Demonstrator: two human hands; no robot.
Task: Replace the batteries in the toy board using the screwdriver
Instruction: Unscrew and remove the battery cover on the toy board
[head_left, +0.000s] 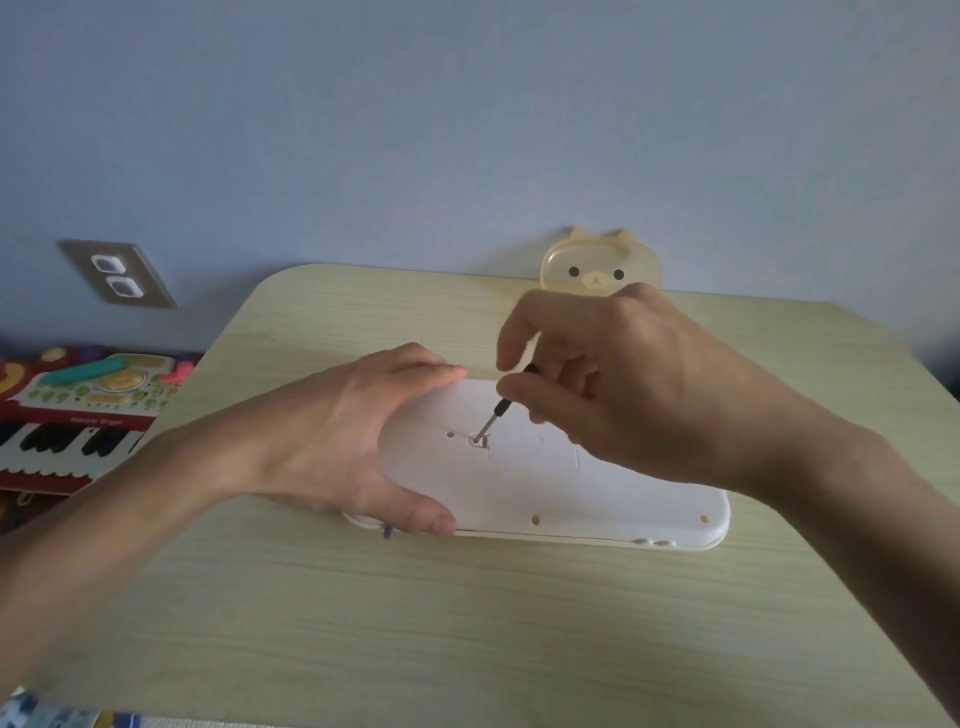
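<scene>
Pale wood-grain desk (467, 623) fills the lower view, with a wide stretch of it between its near edge and the work. The white toy board (597, 499) lies face-down around the middle of the desk. Its long axis runs left to right, roughly parallel to the near edge, and its right end is well short of the desk's right edge.

The left hand (332, 431) grips the board's left end. The thumb curls against the near rim and the fingers reach over to the far rim, so the board looks braced against turning.

Just right of that hand a screw (475, 440) sits in a round recess at the left side of the rectangular battery cover (535, 447). The tip of the screwdriver (496, 413) rests in that recess. Its shaft leans up, away and to the right into the right hand (623, 395), whose thumb and fingertips pinch the black handle from above.

The coming move probably depends on this: the screw lies down and to the left of the pinching fingers, so the push has to follow the tilted shaft or the tip may ride out. The right wrist seems to have room toward the right edge. On the left, the holding fingers are close to the shaft.

At the far edge, behind the right hand, stands a yellow bear-faced case (597, 265). Off the desk to the left lies a toy piano (78, 415), and a wall outlet (117, 273) sits on the blue-grey wall.
</scene>
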